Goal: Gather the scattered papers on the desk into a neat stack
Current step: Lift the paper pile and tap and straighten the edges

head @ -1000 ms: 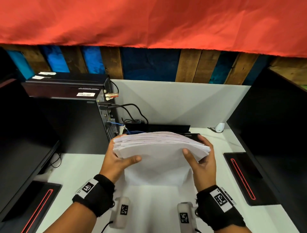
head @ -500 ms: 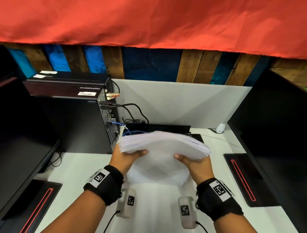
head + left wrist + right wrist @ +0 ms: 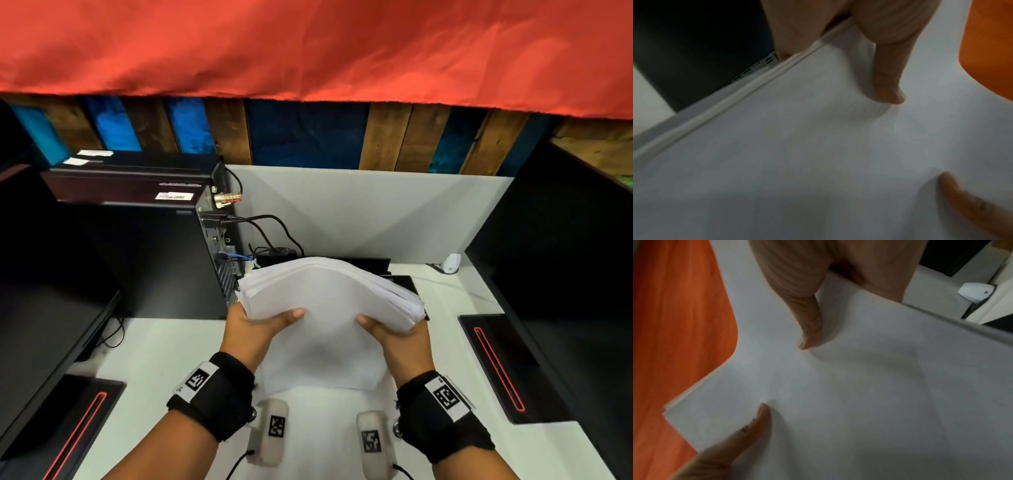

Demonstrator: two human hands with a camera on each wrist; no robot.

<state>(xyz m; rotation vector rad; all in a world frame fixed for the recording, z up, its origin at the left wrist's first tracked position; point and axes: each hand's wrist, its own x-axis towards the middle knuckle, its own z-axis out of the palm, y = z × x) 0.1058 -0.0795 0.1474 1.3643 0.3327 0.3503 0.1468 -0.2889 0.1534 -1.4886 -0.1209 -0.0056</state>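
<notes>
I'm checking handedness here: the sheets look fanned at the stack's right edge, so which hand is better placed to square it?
Probably the right hand: it grips the paper stack beside the fanned edge; the left hand steadies the opposite side.

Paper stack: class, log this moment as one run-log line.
paper stack: held upright, bowed, bottom edge on desk | left hand: grip on left side | right hand: grip on right side | edges: uneven

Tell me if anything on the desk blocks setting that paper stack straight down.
Nothing visible blocks it. The paper stack is held by the left hand and right hand over bare white desk. The computer tower stands to its left and the black pad lies to its right, both clear of it.
</notes>
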